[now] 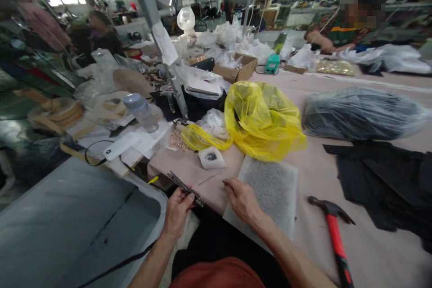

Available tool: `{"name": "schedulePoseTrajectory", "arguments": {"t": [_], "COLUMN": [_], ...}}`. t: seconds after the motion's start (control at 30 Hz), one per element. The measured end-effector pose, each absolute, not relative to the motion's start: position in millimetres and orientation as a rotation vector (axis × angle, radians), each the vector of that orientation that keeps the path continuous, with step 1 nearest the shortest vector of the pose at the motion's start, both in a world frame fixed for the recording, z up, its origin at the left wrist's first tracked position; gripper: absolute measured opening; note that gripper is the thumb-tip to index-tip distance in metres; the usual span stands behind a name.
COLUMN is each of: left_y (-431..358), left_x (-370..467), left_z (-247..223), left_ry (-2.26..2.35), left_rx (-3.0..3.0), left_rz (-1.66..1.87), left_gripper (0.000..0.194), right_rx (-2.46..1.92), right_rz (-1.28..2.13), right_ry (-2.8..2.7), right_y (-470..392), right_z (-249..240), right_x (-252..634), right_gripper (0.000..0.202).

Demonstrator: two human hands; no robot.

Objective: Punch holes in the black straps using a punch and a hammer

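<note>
Left hand [178,210] is pinched, thumb over fingers, on a slim dark piece [181,183]; that piece sits off the near-left corner of the cloth-covered table [308,171], tilted, far end pointing up-left. Right hand [245,200] is half-curled over the left edge of the grey-topped slab [270,184]; fingertips bunched, underside hidden, can't tell if it holds anything. Main risk, I think: a drop. Piece is gripped toward its near end, so a loose pinch could let it rotate out, and there's lap or the big grey bin [87,216] below rather than tabletop. Second: the thin rod [209,177] lies loose between the hands, near the edge; a sleeveless forearm or knuckle sweep could roll it off. Third: the small white dish [211,157] with dark stuff in it is just beyond the rod; a careless reach could tip it. Slab's near corner looks to overhang the table edge, so leaning on it could shift it. Room: forward is tight, yellow bag [265,121] overlaps the slab's far end. Right is better, bare cloth up to the hammer [332,216], then black fabric [388,180]. Left is just bin rim.
</note>
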State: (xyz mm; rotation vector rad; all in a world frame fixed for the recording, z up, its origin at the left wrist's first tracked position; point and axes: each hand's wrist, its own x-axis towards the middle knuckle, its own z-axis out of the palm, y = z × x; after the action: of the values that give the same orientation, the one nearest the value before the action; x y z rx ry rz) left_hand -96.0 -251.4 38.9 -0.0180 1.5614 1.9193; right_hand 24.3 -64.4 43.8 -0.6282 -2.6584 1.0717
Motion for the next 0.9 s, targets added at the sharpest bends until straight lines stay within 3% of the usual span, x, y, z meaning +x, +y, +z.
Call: {"name": "schedulePoseTrajectory", "arguments": {"t": [0.23,0.47,0.6,0.77,0.9], "left_y": [-275,-282,-281,-278,-275], "left_x": [-119,-131,-134,-135,-131], "left_z": [35,35,33,30,27], "left_ry": [1.460,1.471,1.370,0.988,0.825], "left_rx": [-0.145,-0.202,-0.295,-0.633,-0.865], "left_rz": [2.045,2.087,2.155,2.129,2.075], "left_gripper": [0.039,0.035,0.032,0.008,0.007], "right_rx": [-0.131,0.081,-0.210,-0.603,-0.697], "right_rz": [0.238,0.129,0.524,1.518,1.822], "right_ry": [-3.228,-3.247,-3.181,-2.435,-1.844], "right_y": [-81,-80,-75,-93,-132], "right_z": [35,12,11,42,70], "right_x": [-42,-50,-48,-45,-38], "right_gripper": [0.024,0.029,0.023,0.003,0.013]}}
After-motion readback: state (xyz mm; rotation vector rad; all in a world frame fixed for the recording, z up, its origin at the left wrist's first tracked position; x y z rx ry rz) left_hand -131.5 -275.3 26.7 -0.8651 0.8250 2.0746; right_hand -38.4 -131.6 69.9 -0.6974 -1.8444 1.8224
